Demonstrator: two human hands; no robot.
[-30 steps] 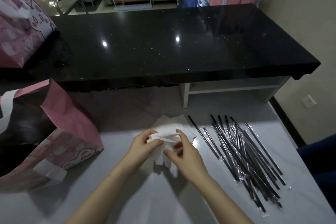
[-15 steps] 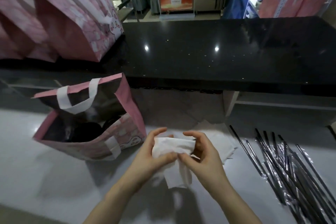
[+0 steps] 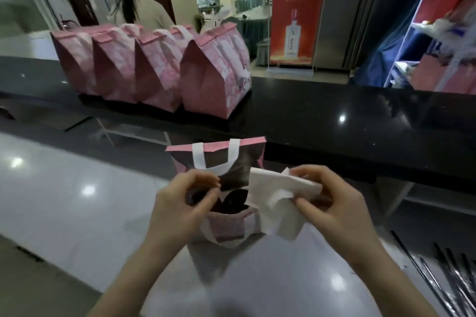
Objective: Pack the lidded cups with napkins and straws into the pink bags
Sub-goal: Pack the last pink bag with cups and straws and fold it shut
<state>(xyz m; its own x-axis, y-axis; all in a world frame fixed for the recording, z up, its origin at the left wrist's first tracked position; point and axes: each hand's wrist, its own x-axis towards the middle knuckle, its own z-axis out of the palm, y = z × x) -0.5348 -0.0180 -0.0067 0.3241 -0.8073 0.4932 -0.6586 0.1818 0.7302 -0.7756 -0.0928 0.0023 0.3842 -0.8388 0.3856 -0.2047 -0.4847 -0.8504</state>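
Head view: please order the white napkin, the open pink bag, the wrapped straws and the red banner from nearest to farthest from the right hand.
1. White napkin, held in the right hand.
2. Open pink bag, just left.
3. Wrapped straws, lower right.
4. Red banner, far behind.

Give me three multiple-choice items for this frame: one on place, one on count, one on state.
1. Where do the closed pink bags stand?
A. on the black counter
B. on the floor
C. on the blue shelf

2. How many closed bags are in that row?
A. two
B. four
C. seven

3. What does the right hand hold?
A. a straw
B. a cup lid
C. a white napkin

Answers: 1 A, their bases rest on the dark top. 2 B, four folded tops show side by side. 3 C, the fingers pinch the napkin beside the open pink bag.
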